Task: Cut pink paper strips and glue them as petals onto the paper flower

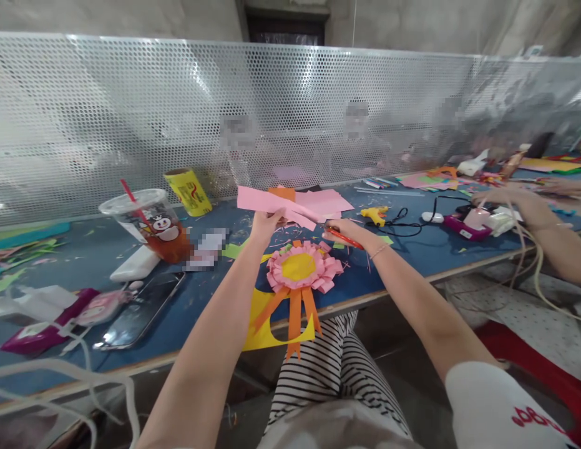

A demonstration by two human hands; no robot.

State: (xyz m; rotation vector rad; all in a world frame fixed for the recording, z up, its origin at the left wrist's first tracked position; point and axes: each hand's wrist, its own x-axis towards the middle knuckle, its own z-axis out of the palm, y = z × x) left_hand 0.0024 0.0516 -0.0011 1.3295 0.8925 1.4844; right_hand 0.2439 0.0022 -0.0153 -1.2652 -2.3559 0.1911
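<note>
My left hand (266, 226) pinches a strip of pink paper (259, 199) above the table, its fingers closed on the near edge. In my right hand (349, 232) is a pair of scissors with red handles (350, 239). The blades point left at the pink paper; whether they are apart is too small to tell. Below both hands lies a paper rosette (298, 268) with a yellow centre, pink looped petals and orange ribbon tails. Under it, yellow paper (259, 337) with a round cut-out overhangs the table edge. More pink sheets (334, 201) and an orange piece lie behind my hands.
A drink cup (161, 227), yellow tube (190, 192), phone (140, 308) and purple tissue pack (51, 321) stand left. A yellow glue gun (375, 216) with black cord lies right. Another person's arm (543, 224) reaches in at far right. A perforated metal screen (290, 112) runs behind.
</note>
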